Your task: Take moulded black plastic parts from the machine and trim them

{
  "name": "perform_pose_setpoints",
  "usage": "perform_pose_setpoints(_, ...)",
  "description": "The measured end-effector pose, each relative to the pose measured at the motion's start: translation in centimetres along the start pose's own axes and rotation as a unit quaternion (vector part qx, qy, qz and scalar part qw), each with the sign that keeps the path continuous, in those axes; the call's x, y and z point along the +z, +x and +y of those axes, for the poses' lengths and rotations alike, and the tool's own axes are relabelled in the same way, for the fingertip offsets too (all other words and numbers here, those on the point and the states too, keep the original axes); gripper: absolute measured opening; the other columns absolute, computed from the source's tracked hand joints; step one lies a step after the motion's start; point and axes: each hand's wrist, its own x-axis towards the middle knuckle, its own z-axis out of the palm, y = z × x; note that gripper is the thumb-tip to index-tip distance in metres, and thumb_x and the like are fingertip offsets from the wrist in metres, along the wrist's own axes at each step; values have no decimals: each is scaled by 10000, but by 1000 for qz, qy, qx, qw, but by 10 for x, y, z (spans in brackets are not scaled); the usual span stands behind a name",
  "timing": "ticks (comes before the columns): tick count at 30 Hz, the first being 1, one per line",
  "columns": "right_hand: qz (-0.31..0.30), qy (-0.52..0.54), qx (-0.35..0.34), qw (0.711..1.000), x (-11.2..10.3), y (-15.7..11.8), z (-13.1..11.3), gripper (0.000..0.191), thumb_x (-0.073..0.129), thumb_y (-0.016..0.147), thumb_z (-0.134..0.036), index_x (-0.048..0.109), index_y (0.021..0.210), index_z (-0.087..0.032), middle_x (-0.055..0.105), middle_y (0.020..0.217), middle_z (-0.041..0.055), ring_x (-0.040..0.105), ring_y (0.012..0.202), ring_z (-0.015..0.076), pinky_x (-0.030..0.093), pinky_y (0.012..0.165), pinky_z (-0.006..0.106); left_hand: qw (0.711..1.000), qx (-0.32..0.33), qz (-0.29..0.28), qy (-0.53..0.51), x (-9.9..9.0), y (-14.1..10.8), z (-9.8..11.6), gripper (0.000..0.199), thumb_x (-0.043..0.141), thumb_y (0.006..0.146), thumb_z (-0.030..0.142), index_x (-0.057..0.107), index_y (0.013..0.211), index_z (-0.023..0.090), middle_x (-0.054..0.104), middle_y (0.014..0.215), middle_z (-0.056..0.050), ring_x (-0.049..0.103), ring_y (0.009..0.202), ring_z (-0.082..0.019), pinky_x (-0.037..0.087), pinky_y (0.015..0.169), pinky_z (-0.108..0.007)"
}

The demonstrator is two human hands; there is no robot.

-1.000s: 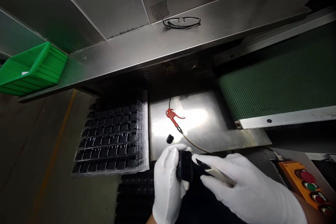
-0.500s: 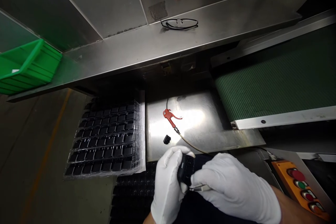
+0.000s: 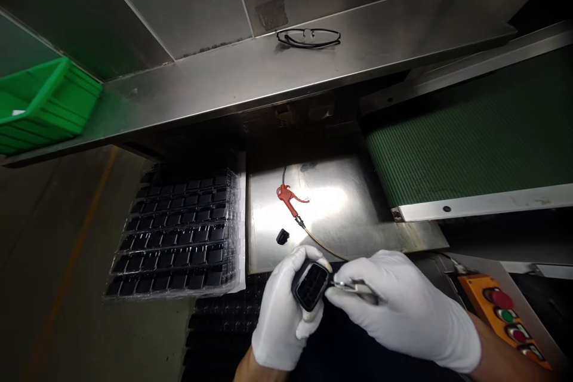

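My left hand (image 3: 283, 310), in a white glove, grips a black plastic housing (image 3: 310, 286) whose hollow, divided inside now faces up toward me. My gloved right hand (image 3: 394, 310) pinches a slim metal hand tool (image 3: 358, 287); its exact kind is not clear. The tool's tip is at the housing's right edge, though whether it touches cannot be told. Beyond my left hand, a small black plastic part (image 3: 283, 236) lies on the metal worktop (image 3: 264, 256). Further back rests a red air blow gun (image 3: 287, 198) with its hose.
Clear plastic trays (image 3: 179, 233) of black parts are stacked at the left. A green conveyor belt (image 3: 474, 137) runs at the right, above an orange button box (image 3: 501, 310). Eyeglasses (image 3: 308, 38) and a green bin (image 3: 54, 101) sit on the metal shelf (image 3: 201, 83).
The housing has been turned in my left hand so its open side shows. My right hand has shifted the tool upward, from the housing's lower end to its right edge.
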Motion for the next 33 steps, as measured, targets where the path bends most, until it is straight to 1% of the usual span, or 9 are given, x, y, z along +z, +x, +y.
perform_pose_setpoints(3,38,-5,45,998,-1,-3,7,169,591,1084,-274,572,938,-193,529,640,-71,503,514,112,381,536,283,999,-14,-24,-42,-3,1,0,326,472,1000,443,630,933,166,667,800,-19,295,295,14,156,251,-111)
perform_pose_setpoints(9,57,64,253,964,11,-6,47,417,345,1126,-429,479,796,-211,494,665,-8,484,603,189,412,614,316,991,-22,-66,-115,-3,4,0,349,459,1007,414,629,859,148,671,805,-46,286,293,16,187,231,-98)
perform_pose_setpoints(13,7,34,333,942,28,-18,81,466,274,1131,-480,516,846,-201,560,744,24,552,723,230,459,720,353,983,-42,-74,-164,-6,7,0,372,425,1016,386,639,847,133,665,796,-59,312,292,7,208,226,-103)
perform_pose_setpoints(17,-43,-25,414,909,47,-24,130,403,299,1143,-356,596,931,-184,644,914,54,610,891,238,488,824,355,981,-54,-66,-172,-6,6,2,384,388,1027,357,638,846,128,651,794,-54,315,300,3,196,228,-108)
perform_pose_setpoints(21,-101,-120,469,869,59,-15,190,246,486,1125,-309,664,1085,-143,654,1051,74,623,996,244,513,925,394,987,-41,8,-152,-5,4,2,313,434,1024,342,627,886,138,629,826,-41,353,366,-6,205,259,-105)
perform_pose_setpoints(24,-125,-212,488,837,57,0,222,245,588,1109,-354,663,1114,-121,636,1045,76,625,987,235,535,956,425,991,-6,57,-123,-7,1,2,239,586,977,364,619,892,143,617,865,-33,405,449,-17,249,309,-106)
perform_pose_setpoints(27,-99,-322,463,820,56,24,234,279,649,1079,-341,615,1239,-115,576,1215,117,557,1162,294,489,1047,506,992,26,76,-95,-14,-6,2,264,676,925,394,621,869,143,612,874,-34,412,483,-23,253,343,-126)
perform_pose_setpoints(30,-100,-362,401,835,72,60,232,400,686,1057,-403,574,1306,-111,541,1262,130,522,1207,317,475,1062,525,987,77,116,-85,-23,-13,0,296,696,914,399,590,798,149,584,804,-8,359,474,-13,248,373,-141)
perform_pose_setpoints(33,-141,-326,362,862,108,104,228,470,636,1073,-539,583,1301,-132,575,1183,105,606,1004,242,563,932,425,962,115,193,-156,-34,-20,-2,303,759,867,363,556,771,160,545,742,18,344,482,-22,242,378,-150)
